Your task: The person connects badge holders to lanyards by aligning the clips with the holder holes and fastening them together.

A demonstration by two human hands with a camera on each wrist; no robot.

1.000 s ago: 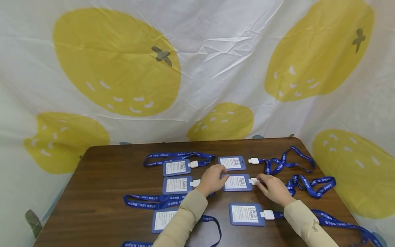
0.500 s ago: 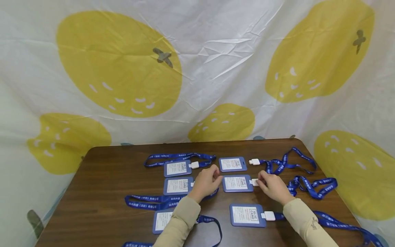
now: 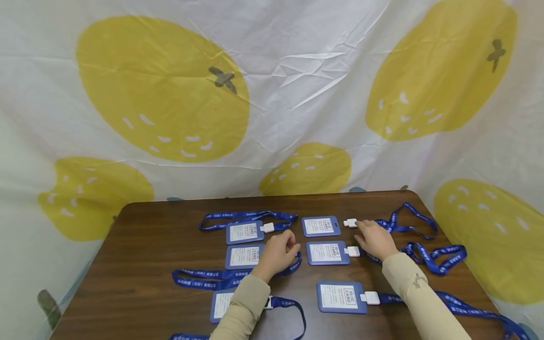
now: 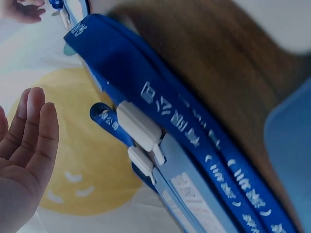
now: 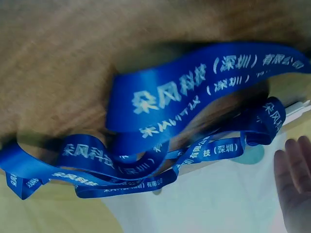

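My left hand [image 3: 275, 252] hovers over the clip end of the middle left card holder [image 3: 244, 256], hiding that clip. In the left wrist view its fingers [image 4: 47, 128] are straight and hold nothing. My right hand [image 3: 377, 240] reaches to the far right lanyard [image 3: 393, 224], its fingertips right at that lanyard's white clip [image 3: 350, 223]. In the right wrist view the visible fingers are extended. A blue card holder [image 3: 321, 226] lies left of this clip, apart from it. Below, another card holder [image 3: 326, 252] is joined to a white clip [image 3: 353, 251].
At the back left lies a card holder [image 3: 244, 231] with its looped blue lanyard [image 3: 248, 216]. Nearer are a front right card holder [image 3: 341, 297] with its lanyard and a front left one [image 3: 221, 306], partly under the left sleeve. A lemon-print cloth [image 3: 272, 94] hangs behind the brown table [image 3: 161, 250].
My right hand has left the clip of the middle right card holder and moved back and right to the far lanyard's clip. My left hand has drawn away to the left.
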